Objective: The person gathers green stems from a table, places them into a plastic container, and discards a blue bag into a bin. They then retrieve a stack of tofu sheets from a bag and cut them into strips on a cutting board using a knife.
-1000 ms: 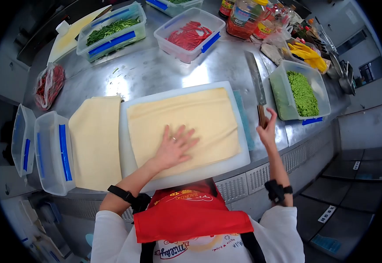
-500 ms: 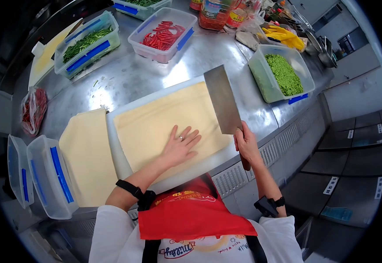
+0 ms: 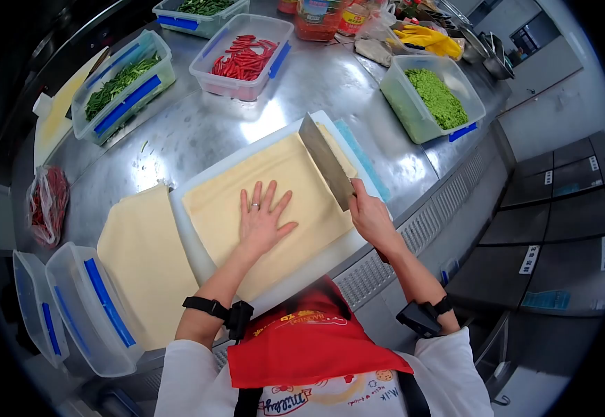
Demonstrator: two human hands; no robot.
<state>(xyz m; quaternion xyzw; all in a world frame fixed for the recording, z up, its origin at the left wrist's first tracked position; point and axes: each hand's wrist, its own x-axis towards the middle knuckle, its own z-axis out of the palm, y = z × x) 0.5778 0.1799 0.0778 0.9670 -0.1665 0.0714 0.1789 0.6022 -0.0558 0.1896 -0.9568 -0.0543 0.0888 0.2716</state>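
Note:
Pale yellow sheets [image 3: 219,201] lie on a white cutting board [image 3: 195,254]. My left hand [image 3: 263,221] rests flat on them with fingers spread, a ring on one finger. My right hand [image 3: 373,217] is closed round the handle of a broad cleaver [image 3: 325,161]. The blade stands across the sheets near their right end, its edge at their surface. A narrow part of the sheets [image 3: 338,149] shows to the right of the blade. Left of the board lies another pale sheet stack [image 3: 143,257].
Tubs of red chillies [image 3: 233,87], chopped greens [image 3: 125,104] and green pieces [image 3: 420,125] stand behind the board. Two clear containers [image 3: 97,306] are at the left, below a bag of red chillies [image 3: 49,205]. A blue cloth [image 3: 365,160] shows beside the board.
My right hand has taken hold of the cleaver and moved it left over the sheets, where the blade now stands near their right end. My left hand has stayed flat on the sheets.

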